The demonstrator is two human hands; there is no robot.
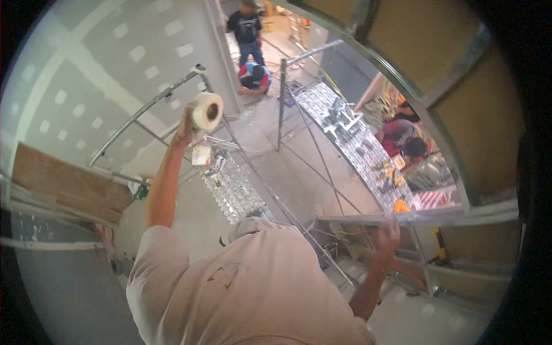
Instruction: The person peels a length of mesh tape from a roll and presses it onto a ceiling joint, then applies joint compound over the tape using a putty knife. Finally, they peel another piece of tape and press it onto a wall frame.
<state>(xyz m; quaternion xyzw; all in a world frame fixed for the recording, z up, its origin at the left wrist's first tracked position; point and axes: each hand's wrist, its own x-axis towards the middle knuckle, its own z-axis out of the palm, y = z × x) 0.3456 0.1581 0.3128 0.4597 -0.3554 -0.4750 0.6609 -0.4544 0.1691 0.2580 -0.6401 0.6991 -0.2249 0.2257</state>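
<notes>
My left hand is raised at the upper left, its fingers closed on a roll of whitish tape with a dark core. On the right, my right hand is up at the edge of a metal frame member. Its fingers are blurred, so their grip and anything between them cannot be made out. Whether it touches the metal is unclear. Both arms reach out from my light shirt, and the hands are far apart.
Metal scaffold rails surround me. Below are a perforated metal platform with small items and a longer platform bearing tools. One person stands, another crouches, and a third bends near the platform. Patched wallboard rises left.
</notes>
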